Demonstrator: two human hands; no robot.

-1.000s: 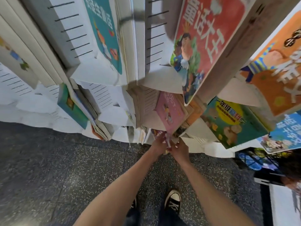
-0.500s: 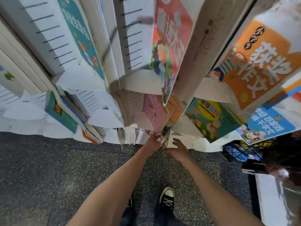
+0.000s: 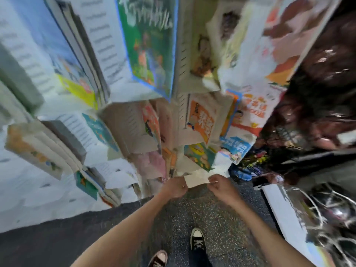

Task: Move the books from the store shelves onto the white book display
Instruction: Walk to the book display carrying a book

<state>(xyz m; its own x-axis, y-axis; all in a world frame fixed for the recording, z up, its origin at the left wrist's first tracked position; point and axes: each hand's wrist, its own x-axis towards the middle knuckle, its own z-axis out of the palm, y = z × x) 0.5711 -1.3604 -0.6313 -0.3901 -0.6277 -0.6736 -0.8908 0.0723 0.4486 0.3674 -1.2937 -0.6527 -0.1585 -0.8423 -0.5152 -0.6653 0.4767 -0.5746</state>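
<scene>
A thin, pale cream book or booklet [image 3: 196,181], seen edge-on and blurred, sits low at the foot of the white slotted book display [image 3: 119,54], stretched between the two hands; the left hand [image 3: 175,187] pinches its left end with curled fingers, and the right hand [image 3: 220,185] grips its right end, fingers bent over the top edge; the pale book lies just below a green-and-yellow picture book [image 3: 199,155] standing in the lowest pocket, though whether it touches that pocket cannot be told through the blur. Both bare forearms reach forward from the bottom of the view and converge on the book; the hands are near each other, kept apart only by the book's width. Higher pockets hold a large green-covered book with a blue border [image 3: 148,41], an orange-and-white book [image 3: 202,120] and a light blue book [image 3: 236,149]; beneath the arms lies a dark speckled stone floor [image 3: 57,239], with two black-and-white canvas sneakers [image 3: 196,240] planted on it.
</scene>
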